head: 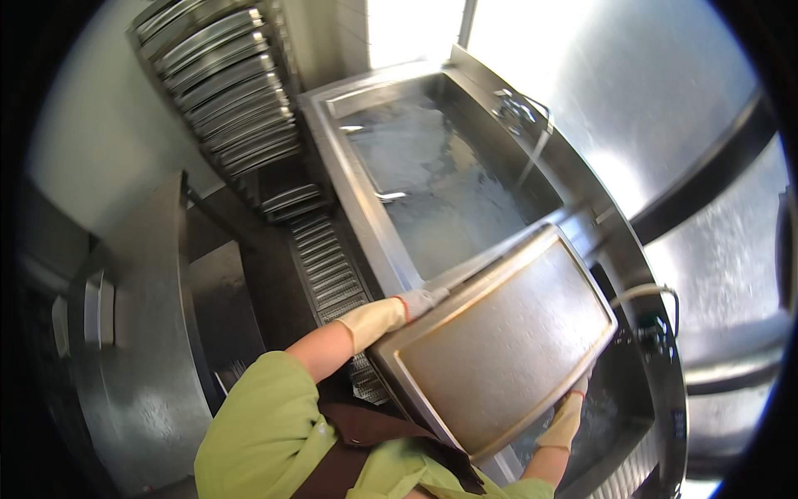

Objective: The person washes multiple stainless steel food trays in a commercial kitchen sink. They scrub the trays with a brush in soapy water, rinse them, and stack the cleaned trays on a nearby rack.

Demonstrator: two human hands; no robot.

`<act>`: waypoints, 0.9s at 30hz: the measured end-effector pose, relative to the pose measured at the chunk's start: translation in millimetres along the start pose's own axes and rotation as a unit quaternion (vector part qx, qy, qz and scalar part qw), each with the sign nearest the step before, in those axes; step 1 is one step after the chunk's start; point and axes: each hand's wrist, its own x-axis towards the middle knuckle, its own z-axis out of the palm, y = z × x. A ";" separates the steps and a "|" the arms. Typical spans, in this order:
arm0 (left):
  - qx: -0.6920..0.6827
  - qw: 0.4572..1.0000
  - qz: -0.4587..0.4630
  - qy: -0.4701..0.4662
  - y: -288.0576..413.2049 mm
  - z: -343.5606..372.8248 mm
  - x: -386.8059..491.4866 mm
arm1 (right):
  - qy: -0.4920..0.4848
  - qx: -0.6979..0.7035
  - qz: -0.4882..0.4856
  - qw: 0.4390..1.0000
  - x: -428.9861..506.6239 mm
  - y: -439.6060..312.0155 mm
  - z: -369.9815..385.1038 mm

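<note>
A large rectangular stainless steel pan (505, 343) is tilted in front of me, a broad flat face towards the camera. It spans the divider between two sink basins. My left hand (427, 304) holds its long far edge, and my right hand (580, 383) grips the opposite long edge. Both hands wear pale knitted gloves with a red cuff edge over cream gloves. The fingers are mostly hidden by the pan. Whether the pan touches the sink rim I cannot tell. Beyond it, the far basin (446, 181) holds cloudy water with metal pieces in it.
A rack (230, 93) of stacked metal trays stands at the far left. Left of me is a steel table (137, 374). A grated floor drain (324, 262) runs beside the sink. Faucets (517, 112) line the back ledge. Water lies in the near basin (614, 399).
</note>
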 end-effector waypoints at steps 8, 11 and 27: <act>0.019 0.998 -0.064 0.016 -13.5 -51.9 -23.6 | 0.069 -0.178 -0.061 0.980 -28.7 -14.3 100.8; -0.093 0.994 -0.053 0.025 -33.7 -117.1 -38.8 | 0.009 -0.241 -0.091 0.966 -42.0 -18.4 193.1; -0.531 0.810 0.053 0.243 -137.9 -447.4 -340.7 | -0.311 -0.394 -0.167 0.849 -131.6 111.3 754.3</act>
